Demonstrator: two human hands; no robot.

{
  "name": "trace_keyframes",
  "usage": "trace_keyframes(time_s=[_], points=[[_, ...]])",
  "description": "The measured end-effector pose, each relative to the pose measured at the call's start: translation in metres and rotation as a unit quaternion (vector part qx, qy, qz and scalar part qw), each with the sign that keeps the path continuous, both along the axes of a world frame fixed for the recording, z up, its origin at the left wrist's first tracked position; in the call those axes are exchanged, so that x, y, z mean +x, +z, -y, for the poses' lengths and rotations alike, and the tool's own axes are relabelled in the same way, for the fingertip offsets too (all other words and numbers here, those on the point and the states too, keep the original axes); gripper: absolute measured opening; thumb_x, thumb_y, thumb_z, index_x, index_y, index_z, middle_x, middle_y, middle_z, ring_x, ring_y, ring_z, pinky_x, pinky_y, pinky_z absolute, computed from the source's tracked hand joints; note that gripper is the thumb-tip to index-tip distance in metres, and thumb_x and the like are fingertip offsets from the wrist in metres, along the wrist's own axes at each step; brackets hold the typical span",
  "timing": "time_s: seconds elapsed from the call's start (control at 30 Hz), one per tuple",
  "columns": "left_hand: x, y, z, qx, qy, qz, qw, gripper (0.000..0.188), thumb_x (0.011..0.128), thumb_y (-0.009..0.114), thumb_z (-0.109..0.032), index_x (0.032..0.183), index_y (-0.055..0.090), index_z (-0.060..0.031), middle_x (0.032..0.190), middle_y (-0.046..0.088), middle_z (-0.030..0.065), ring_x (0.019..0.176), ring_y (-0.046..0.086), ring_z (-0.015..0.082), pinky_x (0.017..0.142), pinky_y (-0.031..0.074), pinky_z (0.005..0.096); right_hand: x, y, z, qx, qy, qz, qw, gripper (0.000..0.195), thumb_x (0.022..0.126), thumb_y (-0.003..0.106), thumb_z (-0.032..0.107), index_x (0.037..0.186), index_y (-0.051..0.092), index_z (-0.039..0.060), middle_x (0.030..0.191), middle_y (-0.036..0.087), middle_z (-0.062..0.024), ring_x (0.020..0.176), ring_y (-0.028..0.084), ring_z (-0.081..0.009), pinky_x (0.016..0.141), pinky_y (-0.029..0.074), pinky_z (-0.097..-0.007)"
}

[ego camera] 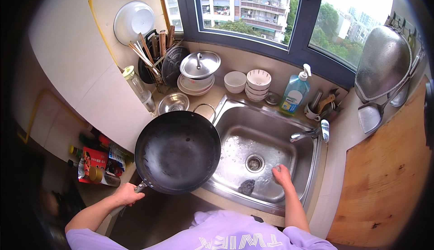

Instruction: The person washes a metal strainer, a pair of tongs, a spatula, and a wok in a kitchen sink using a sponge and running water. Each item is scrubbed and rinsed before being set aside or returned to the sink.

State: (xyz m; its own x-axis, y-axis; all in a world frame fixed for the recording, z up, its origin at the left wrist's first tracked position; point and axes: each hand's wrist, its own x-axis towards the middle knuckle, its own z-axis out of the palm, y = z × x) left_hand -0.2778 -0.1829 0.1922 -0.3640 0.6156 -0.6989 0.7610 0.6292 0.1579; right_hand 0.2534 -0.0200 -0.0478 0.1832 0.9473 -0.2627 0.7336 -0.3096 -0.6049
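My left hand [128, 194] grips the handle of a black wok [179, 151], whose round body is held up over the counter and the left rim of a stainless steel sink [234, 141]. The wok's inside faces up and looks wet in spots. Over the right part of the sink basin is my right hand [281, 174], its fingers curled; whether it holds anything small cannot be told. Left of that hand lie the drain strainer [254, 163] and, nearer to me, a dark scouring pad [247, 186] on the basin floor. A chrome faucet [310, 134] stands at the sink's right back corner.
Behind the sink stand stacked bowls [257, 84], a soap pump bottle [295, 92] and a mug of utensils [313, 109]. A metal bowl [174, 103], lidded dishes [200, 68] and a knife rack are at the back left. A wooden board [383, 179] leans at right.
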Motion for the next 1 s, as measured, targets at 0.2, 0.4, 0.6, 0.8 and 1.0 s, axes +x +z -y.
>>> trace_keyframes(time_s=[0.2,0.4,0.6,0.8,1.0], points=[[0.040,0.019,0.004,0.001,-0.043,0.009,0.999,0.031,0.074,0.063,-0.036,0.063,0.059,-0.0067,0.051,0.057,0.0038,0.044,0.057,0.0127,0.047,0.047,0.0273,-0.048,-0.026,0.006,-0.179,0.318,0.151,0.919,0.041,0.068,0.062,0.032,0.099,0.062,0.0056,0.100,0.060,-0.0187,0.094,0.058,-0.0325,0.080,0.047,-0.0409],[0.077,0.028,-0.033,-0.037,-0.134,0.025,0.990,0.031,0.074,0.062,-0.040,0.068,0.061,-0.0092,0.053,0.058,0.0037,0.047,0.057,0.0139,0.050,0.046,0.0277,-0.071,-0.091,0.027,-0.042,0.514,0.202,0.833,0.052,0.072,0.059,0.026,0.122,0.050,0.0141,0.121,0.050,-0.0146,0.111,0.049,-0.0315,0.087,0.044,-0.0483],[0.112,0.010,-0.106,-0.023,-0.301,0.007,0.953,0.032,0.074,0.059,-0.038,0.067,0.062,-0.0074,0.054,0.058,0.0046,0.050,0.058,0.0170,0.051,0.046,0.0313,-0.038,-0.115,0.023,-0.051,0.438,0.225,0.869,0.059,0.073,0.062,0.033,0.127,0.045,0.0165,0.125,0.048,-0.0114,0.116,0.045,-0.0312,0.089,0.041,-0.0527],[0.148,-0.019,-0.159,-0.054,-0.390,-0.004,0.919,0.037,0.077,0.053,-0.044,0.076,0.063,-0.0080,0.060,0.061,0.0032,0.056,0.061,0.0169,0.057,0.048,0.0319,0.034,-0.020,0.014,-0.215,0.066,0.158,0.961,0.055,0.069,0.064,0.036,0.113,0.052,0.0040,0.112,0.057,-0.0158,0.105,0.054,-0.0307,0.086,0.045,-0.0395],[0.176,-0.075,-0.185,-0.016,-0.445,-0.016,0.895,0.033,0.073,0.055,-0.036,0.074,0.064,-0.0043,0.069,0.063,0.0104,0.072,0.063,0.0253,0.067,0.049,0.0366,0.063,0.013,0.005,0.103,-0.307,-0.200,0.925,0.040,0.070,0.059,0.013,0.107,0.051,-0.0006,0.086,0.058,-0.0105,0.079,0.055,-0.0168,0.072,0.045,-0.0279]])
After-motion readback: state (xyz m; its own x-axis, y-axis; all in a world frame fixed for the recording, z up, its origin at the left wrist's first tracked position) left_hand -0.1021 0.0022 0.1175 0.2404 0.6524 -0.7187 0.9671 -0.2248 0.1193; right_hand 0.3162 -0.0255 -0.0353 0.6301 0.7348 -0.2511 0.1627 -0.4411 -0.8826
